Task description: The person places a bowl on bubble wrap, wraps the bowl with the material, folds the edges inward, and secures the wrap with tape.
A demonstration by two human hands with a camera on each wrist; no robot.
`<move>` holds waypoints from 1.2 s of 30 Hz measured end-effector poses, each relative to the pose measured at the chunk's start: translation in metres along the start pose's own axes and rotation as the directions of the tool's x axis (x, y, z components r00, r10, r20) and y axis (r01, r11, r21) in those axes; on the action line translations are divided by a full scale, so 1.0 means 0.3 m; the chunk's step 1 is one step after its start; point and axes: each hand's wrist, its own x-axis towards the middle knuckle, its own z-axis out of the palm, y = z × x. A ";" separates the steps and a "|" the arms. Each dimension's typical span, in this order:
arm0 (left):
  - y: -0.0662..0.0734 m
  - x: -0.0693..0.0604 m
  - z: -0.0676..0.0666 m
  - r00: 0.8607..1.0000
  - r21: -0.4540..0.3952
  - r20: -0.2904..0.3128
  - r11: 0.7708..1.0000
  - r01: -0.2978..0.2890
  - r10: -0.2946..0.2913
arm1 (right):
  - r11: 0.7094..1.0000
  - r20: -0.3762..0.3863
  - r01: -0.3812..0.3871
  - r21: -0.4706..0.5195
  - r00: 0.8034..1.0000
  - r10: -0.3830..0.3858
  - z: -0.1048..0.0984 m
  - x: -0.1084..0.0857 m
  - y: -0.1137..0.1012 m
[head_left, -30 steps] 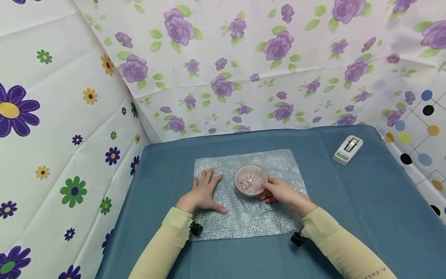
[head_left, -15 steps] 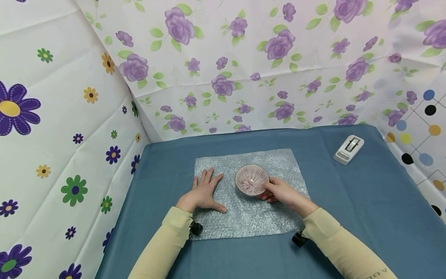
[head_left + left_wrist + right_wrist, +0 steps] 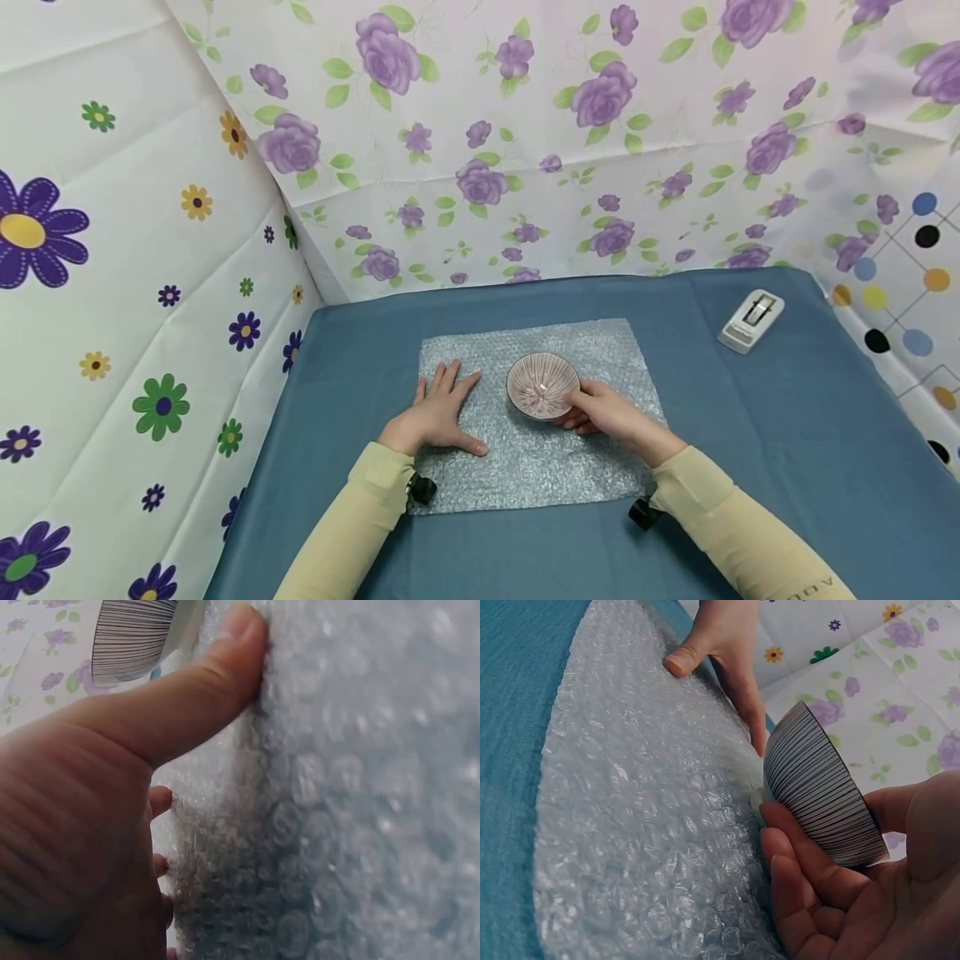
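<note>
A small round bowl (image 3: 538, 383) with thin radiating lines inside sits over the middle of a sheet of bubble wrap (image 3: 525, 475). My right hand (image 3: 603, 410) grips the bowl's right side, thumb over the rim and fingers underneath. In the right wrist view, dark stripes cover the outside of the bowl (image 3: 817, 795), and the fingers curl beneath it. Spread flat on the left part of the bubble wrap, my left hand (image 3: 435, 417) has its fingers straight. The left wrist view shows its thumb (image 3: 217, 682) lying on the bubbles.
A white box cutter (image 3: 751, 322) lies at the back right of the blue tablecloth (image 3: 757, 417). Flowered sheets hang at the back (image 3: 525, 150) and left (image 3: 135, 317). A dotted sheet (image 3: 907, 292) stands on the right.
</note>
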 end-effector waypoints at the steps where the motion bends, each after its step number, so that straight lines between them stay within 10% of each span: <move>1: 0.002 0.000 -0.001 1.000 0.002 0.000 1.000 0.002 -0.002 | 1.000 0.001 0.000 -0.005 1.000 0.000 -0.001 0.000 0.000; 36: 0.066 -0.016 -0.036 0.985 0.019 -0.136 0.995 -0.101 0.103 | 0.999 0.019 -0.022 -0.037 1.000 0.023 -0.038 -0.019 0.000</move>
